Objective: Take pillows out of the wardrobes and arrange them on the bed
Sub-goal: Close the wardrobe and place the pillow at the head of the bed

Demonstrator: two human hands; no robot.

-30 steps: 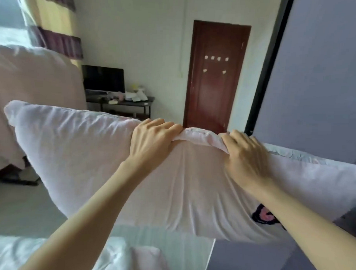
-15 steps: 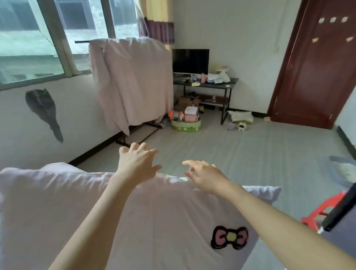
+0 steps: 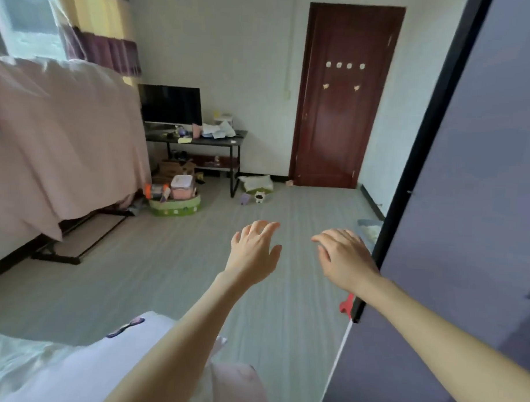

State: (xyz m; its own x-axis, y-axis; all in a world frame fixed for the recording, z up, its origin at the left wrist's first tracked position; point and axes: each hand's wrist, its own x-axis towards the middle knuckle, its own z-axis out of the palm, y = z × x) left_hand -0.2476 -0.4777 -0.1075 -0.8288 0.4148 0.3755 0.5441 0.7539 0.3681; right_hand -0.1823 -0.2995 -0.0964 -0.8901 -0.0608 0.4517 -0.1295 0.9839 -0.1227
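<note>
Both hands are free: left hand [image 3: 254,251] and right hand [image 3: 343,255] hang over the floor [image 3: 153,272], fingers loosely spread, holding nothing. The pillow [image 3: 80,372] lies below on the bed [image 3: 3,357]; likely heading to the wardrobe [image 3: 466,238] for another.

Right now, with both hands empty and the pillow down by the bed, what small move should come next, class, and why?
Probably a reach with the right hand to the wardrobe door beside it. Both hands are open and hold nothing, the left hand hangs over bare floor, and the pillow with the bow patch already lies at the lower left. Whether more pillows remain inside cannot be seen.
</note>
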